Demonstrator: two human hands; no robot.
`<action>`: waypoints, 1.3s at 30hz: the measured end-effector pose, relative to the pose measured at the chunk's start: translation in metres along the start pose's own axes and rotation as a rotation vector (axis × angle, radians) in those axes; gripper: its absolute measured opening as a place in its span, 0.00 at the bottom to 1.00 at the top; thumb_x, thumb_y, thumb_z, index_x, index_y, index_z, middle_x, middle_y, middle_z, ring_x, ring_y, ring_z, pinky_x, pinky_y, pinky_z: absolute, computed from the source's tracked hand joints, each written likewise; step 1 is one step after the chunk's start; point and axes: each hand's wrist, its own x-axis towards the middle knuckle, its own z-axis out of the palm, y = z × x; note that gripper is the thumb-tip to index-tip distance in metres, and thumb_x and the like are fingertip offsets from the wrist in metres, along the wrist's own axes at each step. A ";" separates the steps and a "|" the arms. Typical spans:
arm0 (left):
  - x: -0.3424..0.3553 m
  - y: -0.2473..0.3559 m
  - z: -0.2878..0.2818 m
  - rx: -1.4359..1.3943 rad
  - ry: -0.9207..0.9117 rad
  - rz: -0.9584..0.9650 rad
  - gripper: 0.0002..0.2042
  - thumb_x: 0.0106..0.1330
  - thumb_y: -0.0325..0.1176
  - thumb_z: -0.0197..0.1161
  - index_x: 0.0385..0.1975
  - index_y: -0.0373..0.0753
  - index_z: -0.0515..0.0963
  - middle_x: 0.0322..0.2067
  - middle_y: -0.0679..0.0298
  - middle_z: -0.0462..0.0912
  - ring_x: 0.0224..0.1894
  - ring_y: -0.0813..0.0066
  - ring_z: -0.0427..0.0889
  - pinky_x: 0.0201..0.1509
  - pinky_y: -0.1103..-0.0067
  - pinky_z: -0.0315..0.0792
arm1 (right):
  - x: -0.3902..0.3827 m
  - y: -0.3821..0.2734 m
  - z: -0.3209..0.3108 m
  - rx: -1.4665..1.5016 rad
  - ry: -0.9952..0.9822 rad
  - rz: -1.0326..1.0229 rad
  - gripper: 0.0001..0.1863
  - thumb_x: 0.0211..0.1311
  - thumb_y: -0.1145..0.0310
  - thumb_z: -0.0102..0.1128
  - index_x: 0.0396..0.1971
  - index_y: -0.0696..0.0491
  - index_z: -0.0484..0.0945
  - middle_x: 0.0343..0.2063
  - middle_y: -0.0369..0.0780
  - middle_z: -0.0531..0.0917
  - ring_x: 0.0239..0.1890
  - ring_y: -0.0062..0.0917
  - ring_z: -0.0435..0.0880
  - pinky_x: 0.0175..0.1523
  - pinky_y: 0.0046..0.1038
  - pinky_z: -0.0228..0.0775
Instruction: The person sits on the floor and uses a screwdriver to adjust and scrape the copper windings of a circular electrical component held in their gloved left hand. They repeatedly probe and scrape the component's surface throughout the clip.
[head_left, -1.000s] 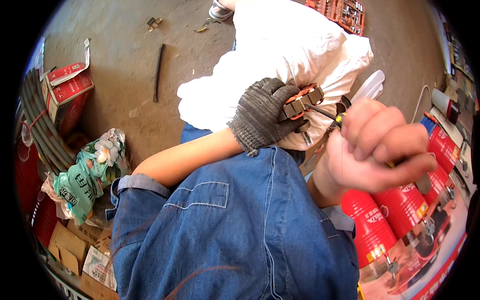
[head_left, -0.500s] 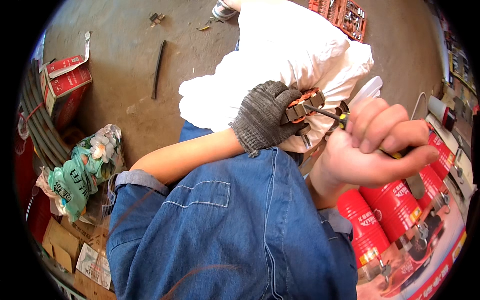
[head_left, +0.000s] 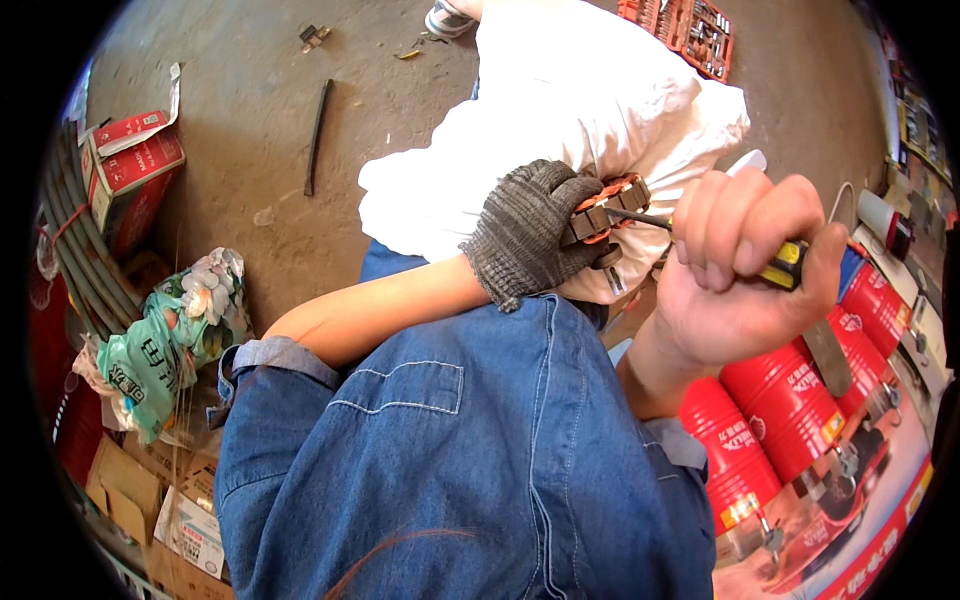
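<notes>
Grey-gloved left hand (head_left: 532, 235) clamps a blocky dark-metal part with copper-orange windings (head_left: 596, 222) just right of centre, probably steadying it against the yellow-and-black-handled screwdriver (head_left: 785, 266) the bare right hand (head_left: 738, 265) is fisted around.

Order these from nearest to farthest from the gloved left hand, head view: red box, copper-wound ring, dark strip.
1. Copper-wound ring: held by the left hand.
2. Dark strip: on the floor, upper left.
3. Red box: far left.
</notes>
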 end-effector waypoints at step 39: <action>-0.005 -0.001 -0.001 -0.008 -0.064 -0.042 0.28 0.45 0.46 0.76 0.47 0.40 0.79 0.34 0.55 0.79 0.39 0.53 0.79 0.44 0.62 0.74 | -0.050 0.008 0.006 -0.350 0.352 0.250 0.25 0.74 0.55 0.33 0.13 0.48 0.56 0.08 0.31 0.54 0.10 0.16 0.48 0.18 0.22 0.40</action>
